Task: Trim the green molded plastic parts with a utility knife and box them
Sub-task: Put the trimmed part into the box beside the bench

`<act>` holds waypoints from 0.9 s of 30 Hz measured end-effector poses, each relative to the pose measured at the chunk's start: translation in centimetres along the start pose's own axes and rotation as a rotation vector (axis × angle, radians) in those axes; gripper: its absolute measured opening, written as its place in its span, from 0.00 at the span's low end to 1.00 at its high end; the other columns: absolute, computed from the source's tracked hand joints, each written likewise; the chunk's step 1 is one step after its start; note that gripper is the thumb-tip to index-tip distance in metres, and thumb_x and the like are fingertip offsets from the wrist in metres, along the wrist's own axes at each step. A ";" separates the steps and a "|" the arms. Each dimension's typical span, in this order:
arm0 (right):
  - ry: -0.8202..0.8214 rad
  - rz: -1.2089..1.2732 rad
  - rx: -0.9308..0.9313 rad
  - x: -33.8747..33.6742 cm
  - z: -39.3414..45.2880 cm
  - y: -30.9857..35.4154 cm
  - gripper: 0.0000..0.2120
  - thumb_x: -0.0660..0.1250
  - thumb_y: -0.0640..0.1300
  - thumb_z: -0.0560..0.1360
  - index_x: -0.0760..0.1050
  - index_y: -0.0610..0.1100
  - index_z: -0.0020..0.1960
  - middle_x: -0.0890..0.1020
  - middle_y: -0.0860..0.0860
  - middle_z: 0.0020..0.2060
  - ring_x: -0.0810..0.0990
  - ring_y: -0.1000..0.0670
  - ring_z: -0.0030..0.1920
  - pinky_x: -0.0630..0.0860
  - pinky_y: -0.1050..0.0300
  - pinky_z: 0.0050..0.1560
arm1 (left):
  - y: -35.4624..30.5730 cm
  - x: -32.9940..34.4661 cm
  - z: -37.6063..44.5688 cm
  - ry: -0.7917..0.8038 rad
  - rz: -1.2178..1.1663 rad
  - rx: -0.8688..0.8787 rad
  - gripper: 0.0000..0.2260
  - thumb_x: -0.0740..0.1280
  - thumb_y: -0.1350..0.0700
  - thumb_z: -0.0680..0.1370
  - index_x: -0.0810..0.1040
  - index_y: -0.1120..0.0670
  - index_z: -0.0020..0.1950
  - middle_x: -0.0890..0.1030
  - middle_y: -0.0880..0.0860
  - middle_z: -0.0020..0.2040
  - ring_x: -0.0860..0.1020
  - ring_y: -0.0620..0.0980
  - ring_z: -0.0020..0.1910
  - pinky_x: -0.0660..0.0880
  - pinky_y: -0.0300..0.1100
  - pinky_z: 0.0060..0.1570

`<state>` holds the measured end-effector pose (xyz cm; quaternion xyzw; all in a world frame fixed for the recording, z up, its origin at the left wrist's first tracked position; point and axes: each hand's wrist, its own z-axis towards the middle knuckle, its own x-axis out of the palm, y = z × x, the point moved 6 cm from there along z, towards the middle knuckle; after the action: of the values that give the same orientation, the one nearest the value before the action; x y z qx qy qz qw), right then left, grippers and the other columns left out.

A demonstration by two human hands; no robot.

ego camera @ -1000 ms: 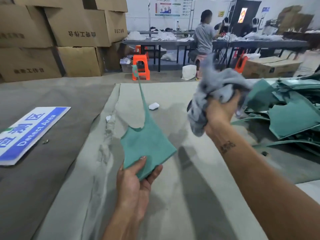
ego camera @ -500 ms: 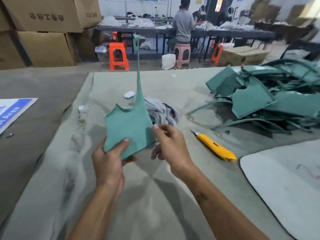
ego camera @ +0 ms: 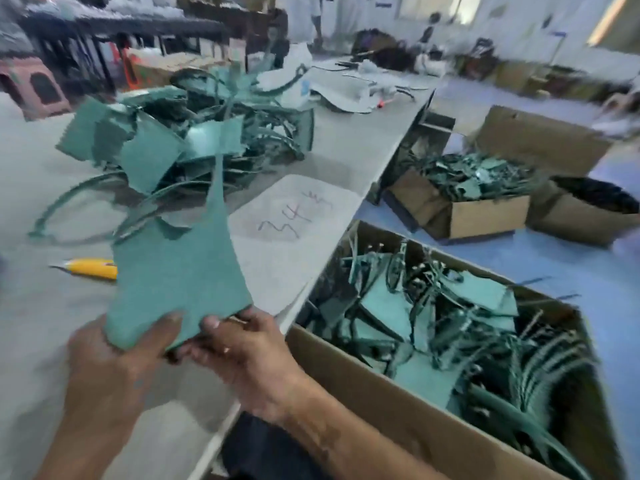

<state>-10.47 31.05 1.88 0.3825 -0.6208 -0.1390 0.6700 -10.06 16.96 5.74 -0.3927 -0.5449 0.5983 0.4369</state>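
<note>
I hold one green plastic part (ego camera: 180, 271), a flat triangular panel with a long thin stem pointing up. My left hand (ego camera: 114, 362) grips its lower left corner, thumb on the face. My right hand (ego camera: 246, 355) pinches its lower right edge near the table's edge. The yellow utility knife (ego camera: 90, 267) lies on the table left of the part, partly hidden behind it. A heap of green parts (ego camera: 180, 140) sits further back on the table. Beside the table on my right stands an open cardboard box (ego camera: 398, 415) holding several green parts.
The grey table (ego camera: 349, 147) edge runs diagonally from my right hand to the far right. A white sheet (ego camera: 294, 216) with scribbles lies near that edge. Two more cardboard boxes (ego camera: 485, 213) with green scraps stand on the blue floor. Stools and dark tables are at the back left.
My view has swung right, bringing the box beside the table into sight. The part has moved right toward the table's edge, and my right hand now grips its lower edge.
</note>
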 end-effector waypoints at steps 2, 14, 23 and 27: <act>-0.243 0.097 -0.141 -4.7 -2.3 2.9 0.07 0.72 0.34 0.77 0.80 0.34 0.54 0.85 0.39 0.41 0.86 0.44 0.37 0.85 0.55 0.43 | -0.7 6.3 -1.1 0.134 0.058 0.062 0.09 0.75 0.45 0.65 0.85 0.39 0.45 0.86 0.41 0.36 0.82 0.37 0.31 0.77 0.31 0.29; -1.274 -0.466 -0.266 -27.5 -5.7 6.5 0.08 0.75 0.41 0.79 0.81 0.36 0.47 0.87 0.41 0.42 0.86 0.41 0.45 0.82 0.46 0.51 | 14.6 28.3 -5.9 0.469 0.209 -0.496 0.28 0.64 0.54 0.83 0.60 0.55 0.82 0.73 0.55 0.75 0.73 0.54 0.72 0.69 0.46 0.72; -1.119 -0.627 0.106 -31.8 3.3 4.0 0.08 0.73 0.41 0.80 0.81 0.35 0.51 0.86 0.41 0.47 0.84 0.40 0.52 0.80 0.47 0.57 | 21.2 27.1 -4.3 0.446 0.186 -0.775 0.18 0.60 0.53 0.86 0.73 0.61 0.72 0.79 0.61 0.67 0.78 0.58 0.65 0.74 0.52 0.68; -1.011 -0.628 0.161 -30.6 3.3 4.6 0.01 0.68 0.33 0.80 0.79 0.37 0.51 0.83 0.40 0.47 0.81 0.43 0.50 0.76 0.49 0.53 | 20.2 27.5 -4.0 0.420 0.260 -0.686 0.14 0.62 0.61 0.84 0.77 0.68 0.65 0.81 0.66 0.61 0.80 0.59 0.59 0.75 0.47 0.61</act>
<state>-20.74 53.24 -17.35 0.4834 -0.7286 -0.4475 0.1876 -16.74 43.81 -14.62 -0.6944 -0.5575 0.3392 0.3031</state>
